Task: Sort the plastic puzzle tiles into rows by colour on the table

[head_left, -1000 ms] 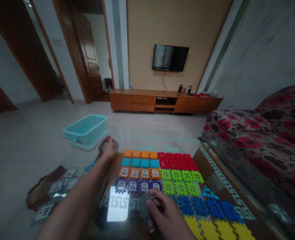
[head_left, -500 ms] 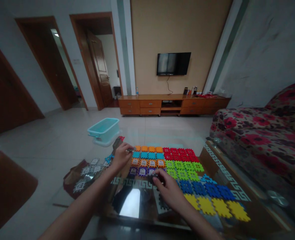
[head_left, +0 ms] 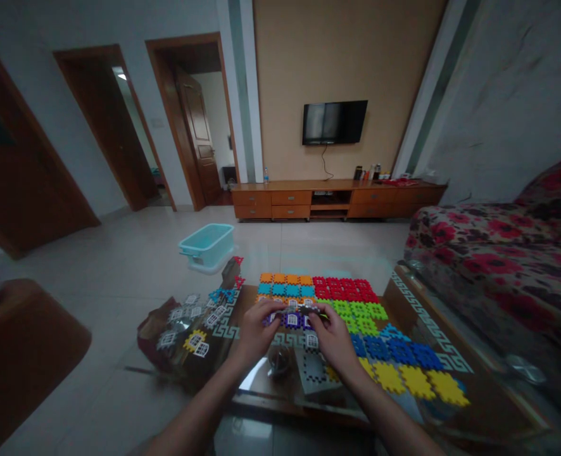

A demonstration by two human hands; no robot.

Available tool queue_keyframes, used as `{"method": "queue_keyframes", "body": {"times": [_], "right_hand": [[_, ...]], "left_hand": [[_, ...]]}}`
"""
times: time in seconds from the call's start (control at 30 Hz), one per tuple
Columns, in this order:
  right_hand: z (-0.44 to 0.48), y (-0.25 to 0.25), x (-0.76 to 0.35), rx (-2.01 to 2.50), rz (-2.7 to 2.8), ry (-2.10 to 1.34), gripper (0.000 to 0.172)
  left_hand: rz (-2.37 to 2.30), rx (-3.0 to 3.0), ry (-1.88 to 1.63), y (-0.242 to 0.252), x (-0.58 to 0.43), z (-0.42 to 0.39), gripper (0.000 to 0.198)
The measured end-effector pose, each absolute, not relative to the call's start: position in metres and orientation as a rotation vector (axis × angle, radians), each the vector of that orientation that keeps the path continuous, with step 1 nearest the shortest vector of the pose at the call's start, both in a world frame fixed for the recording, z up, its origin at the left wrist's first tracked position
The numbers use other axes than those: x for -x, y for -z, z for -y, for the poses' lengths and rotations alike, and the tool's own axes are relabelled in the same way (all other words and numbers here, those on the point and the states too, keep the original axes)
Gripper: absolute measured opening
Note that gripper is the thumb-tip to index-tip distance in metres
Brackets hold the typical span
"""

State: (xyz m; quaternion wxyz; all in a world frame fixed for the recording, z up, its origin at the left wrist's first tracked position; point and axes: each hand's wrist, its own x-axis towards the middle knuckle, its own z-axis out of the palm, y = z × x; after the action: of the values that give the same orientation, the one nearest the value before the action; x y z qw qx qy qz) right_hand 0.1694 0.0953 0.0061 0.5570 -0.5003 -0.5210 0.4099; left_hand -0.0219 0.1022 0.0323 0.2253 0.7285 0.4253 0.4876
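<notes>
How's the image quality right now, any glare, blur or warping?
Head view: dim overall; bright glare on the glass tabletop; the doorframes at left lean, apparently from lens distortion; small pieces in the left hand and right hand look too soft to make out.

One camera alone looks out from the person's head, facing forward and angled down across the worktop (head_left: 245, 297). It sits near the left grip (head_left: 258, 326), about six o'clock from the view's centre, and the right grip (head_left: 332, 334) at five. The television (head_left: 335, 123), well away, lies at one; the sofa (head_left: 489, 253) enters at three.
</notes>
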Motion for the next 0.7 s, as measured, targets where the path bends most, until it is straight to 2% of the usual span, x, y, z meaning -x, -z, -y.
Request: {"method": "queue_keyframes", "body": {"times": [0.23,0.7], "right_hand": [[-0.089,-0.015,-0.179,1.127,1.176,-1.017,0.024],[-0.065,-0.033,-0.171,1.076,1.420,-1.094,0.019]], "left_hand": [[-1.061,-1.977,-1.254,-0.035,0.011,-0.088,0.023],[-1.076,-1.927,-1.234,-0.030,0.013,-0.079,0.032]]}}
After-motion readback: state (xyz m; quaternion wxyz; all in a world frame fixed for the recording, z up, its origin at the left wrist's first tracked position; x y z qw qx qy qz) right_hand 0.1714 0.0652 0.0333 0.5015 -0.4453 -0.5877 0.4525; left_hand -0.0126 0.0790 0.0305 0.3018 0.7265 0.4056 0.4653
